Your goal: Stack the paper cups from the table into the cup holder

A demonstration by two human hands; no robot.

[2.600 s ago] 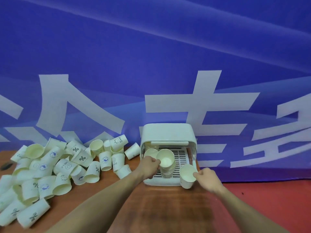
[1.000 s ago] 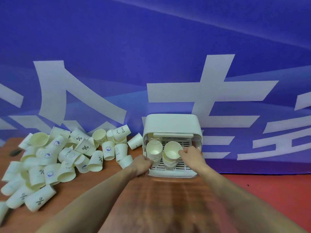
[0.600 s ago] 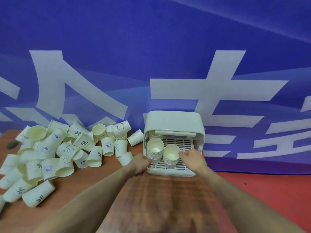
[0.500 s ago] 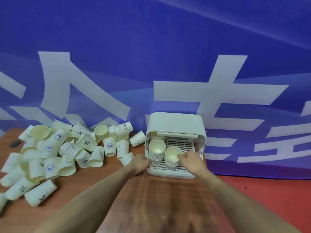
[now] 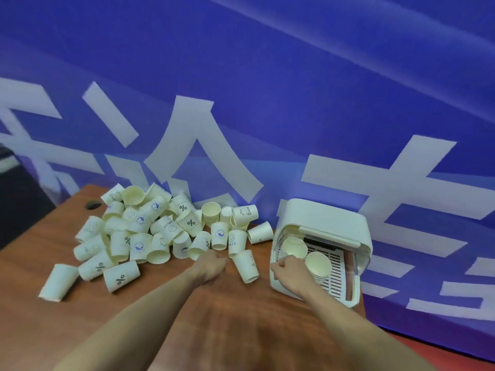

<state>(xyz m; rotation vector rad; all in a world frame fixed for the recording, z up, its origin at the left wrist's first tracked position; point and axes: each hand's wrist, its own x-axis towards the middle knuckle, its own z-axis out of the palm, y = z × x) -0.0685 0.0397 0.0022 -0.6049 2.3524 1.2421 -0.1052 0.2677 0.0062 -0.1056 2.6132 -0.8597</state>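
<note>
**A:** Start at the fingers. What have they got?

**B:** The left hand (image 5: pixel 211 266) is out over the near edge of the loose cups, fingers curled downward; I can't tell whether they have closed on a cup or hold nothing. The right hand (image 5: pixel 290 269) sits at the front left corner of the cup holder (image 5: pixel 325 226), fingers bent against the nearer stack of cups (image 5: pixel 317 265); whether they pinch its rim or only touch it is unclear.

**A:** And the cup closest to the left hand?

**B:** A cup lying on its side (image 5: pixel 246 265), just beside that hand, between it and the holder, mouth toward the near edge of the bench (image 5: pixel 241 325).

**A:** How would it handle?

**B:** I'd judge it very light, thin-walled and easy to crush. Take it round the wall near the stiffer rolled rim, gently.

**A:** Its look?

**B:** Cream paper, tapered, with a small dark print. The heap of cups (image 5: pixel 150 231) matches, spread toward the far left corner, some upright, many tipped.

**A:** The holder?

**B:** White box at the far right edge, with a second stack (image 5: pixel 294 246) inside on a slatted tray.
</note>
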